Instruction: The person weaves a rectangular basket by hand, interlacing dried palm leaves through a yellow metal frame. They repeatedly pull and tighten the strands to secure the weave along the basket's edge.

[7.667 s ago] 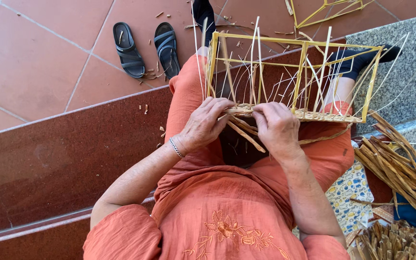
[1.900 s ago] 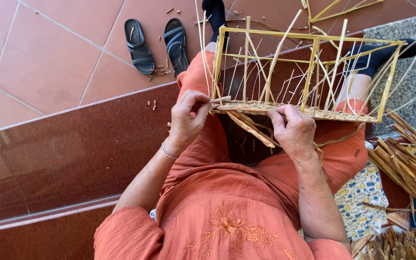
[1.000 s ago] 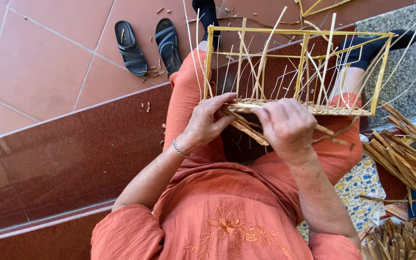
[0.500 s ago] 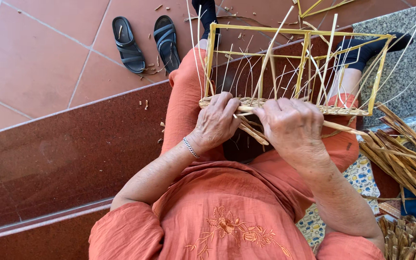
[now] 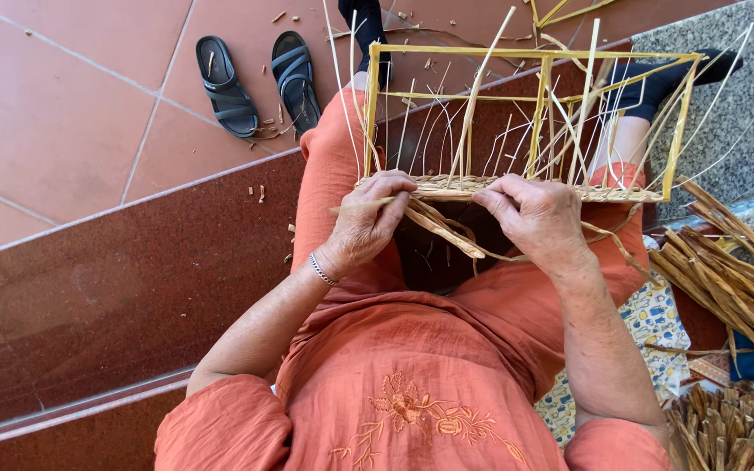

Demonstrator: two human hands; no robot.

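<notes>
Basket frame [image 5: 525,113], a yellow open box of thin rods with pale upright stakes, rests across the lap of a seated person in orange clothing, seen from above. Left hand [image 5: 368,222] is closed around a flat straw strand [image 5: 434,228] at the near edge of the woven base [image 5: 455,185], fingers curled over the rim. Right hand [image 5: 534,218] sits just beside it, fingertips pinching the weave, a loose strand trailing below. The hands are near each other but apart.

Judging from this, the dry strand may crack where it bends sharply at the rim, and pulling too hard could tilt the light frame off the knees or bow the thin stakes.

Compared with half a second ago, the left hand has closed more tightly onto the strand.

A bundle of straw strips [image 5: 726,288] lies to the right; black sandals [image 5: 259,83] sit on red floor tiles [image 5: 63,113].
</notes>
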